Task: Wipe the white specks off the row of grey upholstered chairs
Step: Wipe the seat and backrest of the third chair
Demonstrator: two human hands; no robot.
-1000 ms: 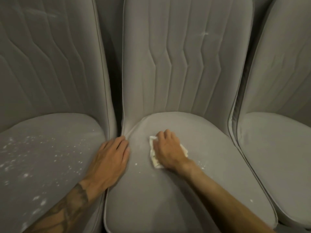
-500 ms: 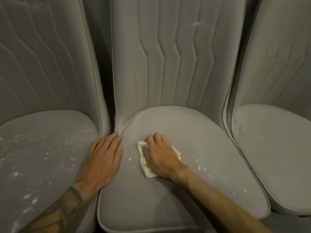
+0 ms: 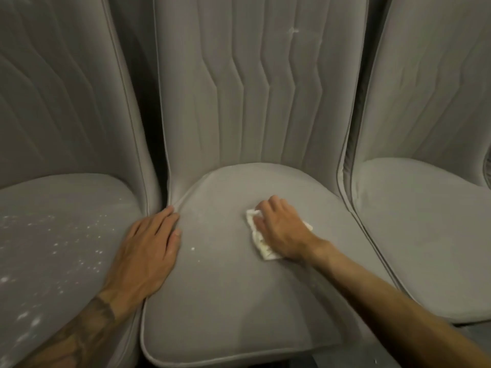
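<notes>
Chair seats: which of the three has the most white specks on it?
The left seat, scattered with white specks. The middle seat shows only a stray speck or two, and the right seat looks clean.

The middle chair was grey, with zigzag stitched channels. White specks dotted the grey left chair. The cloth was off-white.

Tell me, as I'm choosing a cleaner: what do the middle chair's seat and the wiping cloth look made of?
The middle chair's seat looks like matte grey woven or velvety fabric over padding: no shine, a piped edge. The cloth gripped by the right hand looks like thin white paper towel or a wipe, crumpled and creased; unclear which.
</notes>
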